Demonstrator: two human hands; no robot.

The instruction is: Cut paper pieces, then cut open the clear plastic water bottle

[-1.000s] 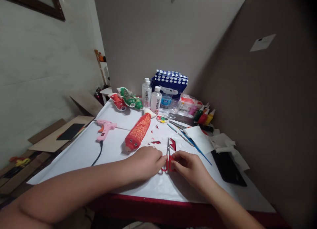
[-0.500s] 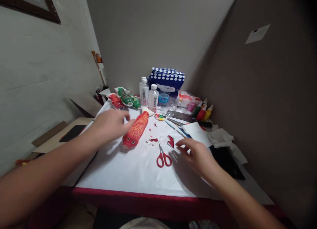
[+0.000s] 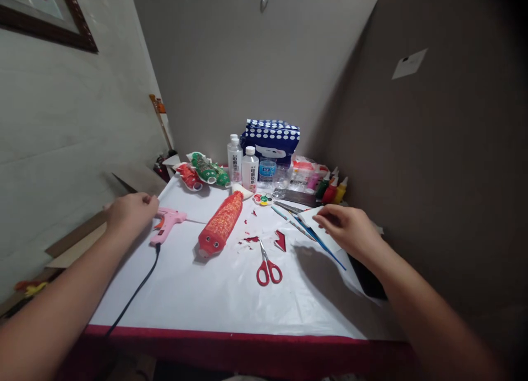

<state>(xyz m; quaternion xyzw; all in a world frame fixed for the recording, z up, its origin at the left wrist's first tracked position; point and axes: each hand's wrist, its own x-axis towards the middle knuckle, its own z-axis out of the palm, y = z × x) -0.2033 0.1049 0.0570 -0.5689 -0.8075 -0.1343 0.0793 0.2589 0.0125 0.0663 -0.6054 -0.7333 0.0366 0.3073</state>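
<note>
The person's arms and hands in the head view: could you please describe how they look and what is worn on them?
Both arms are bare along their whole visible length, with no sleeves in view. The left hand and right hand carry no gloves, and no rings, watch or bracelets show. The fingers are blurred, so nail details cannot be made out.

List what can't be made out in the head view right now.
- Left hand at the pink glue gun: the hand covers the gun's rear end, so grip or mere touch is unclear.
- Right hand over the white paper: its fingers hide any contact.
- Bottle labels: print too small to read.
- Black flat object: mostly behind the right forearm.
- Glue gun cord: runs off the table edge, end unseen.
</note>
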